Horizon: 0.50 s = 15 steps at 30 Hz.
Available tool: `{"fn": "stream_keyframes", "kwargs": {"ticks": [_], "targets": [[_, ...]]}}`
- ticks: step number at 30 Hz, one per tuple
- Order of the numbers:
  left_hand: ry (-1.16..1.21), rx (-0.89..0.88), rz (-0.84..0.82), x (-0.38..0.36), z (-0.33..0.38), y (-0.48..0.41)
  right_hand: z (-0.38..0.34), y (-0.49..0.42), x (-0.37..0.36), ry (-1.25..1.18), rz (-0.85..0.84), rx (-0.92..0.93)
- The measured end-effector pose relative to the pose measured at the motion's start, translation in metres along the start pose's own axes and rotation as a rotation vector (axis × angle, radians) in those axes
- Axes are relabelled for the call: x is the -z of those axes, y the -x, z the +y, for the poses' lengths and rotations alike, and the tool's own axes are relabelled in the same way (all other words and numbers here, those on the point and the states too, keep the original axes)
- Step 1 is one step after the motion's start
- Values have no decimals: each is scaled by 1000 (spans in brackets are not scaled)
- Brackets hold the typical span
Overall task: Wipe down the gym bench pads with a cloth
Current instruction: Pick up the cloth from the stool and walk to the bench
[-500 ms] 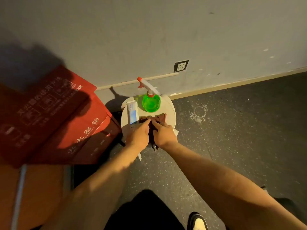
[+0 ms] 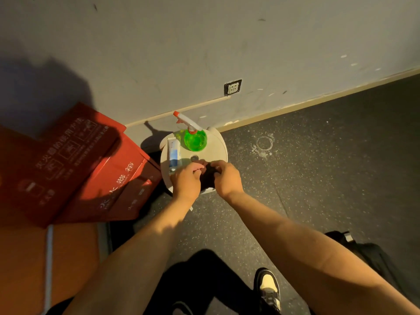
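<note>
Grips of left hand (image 2: 185,180) and right hand (image 2: 227,178) pinch dark cloth (image 2: 207,178); hasty lift may sweep adjacent tube (image 2: 173,153) off desk (image 2: 223,151).

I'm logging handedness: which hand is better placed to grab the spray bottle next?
Left, probably. The left hand pinches the cloth with the spray bottle just beyond its fingertips; the right hand, also gripping the cloth, sits further aside.
</note>
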<state>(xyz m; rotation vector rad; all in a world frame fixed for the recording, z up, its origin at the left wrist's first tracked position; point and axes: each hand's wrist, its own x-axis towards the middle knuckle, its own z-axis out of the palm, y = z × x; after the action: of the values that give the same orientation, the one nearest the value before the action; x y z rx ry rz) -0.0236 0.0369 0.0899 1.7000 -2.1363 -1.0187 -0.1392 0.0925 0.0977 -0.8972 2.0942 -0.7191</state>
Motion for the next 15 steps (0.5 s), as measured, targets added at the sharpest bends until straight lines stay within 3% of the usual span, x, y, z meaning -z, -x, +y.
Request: {"fn": "stream_keyframes", "kwargs": {"ticks": [8, 15], "targets": [[137, -102, -220, 83, 122, 73, -72, 115, 114, -55, 159, -29], [131, -349, -485, 140, 208, 176, -91, 263, 175, -149, 407, -127]]}}
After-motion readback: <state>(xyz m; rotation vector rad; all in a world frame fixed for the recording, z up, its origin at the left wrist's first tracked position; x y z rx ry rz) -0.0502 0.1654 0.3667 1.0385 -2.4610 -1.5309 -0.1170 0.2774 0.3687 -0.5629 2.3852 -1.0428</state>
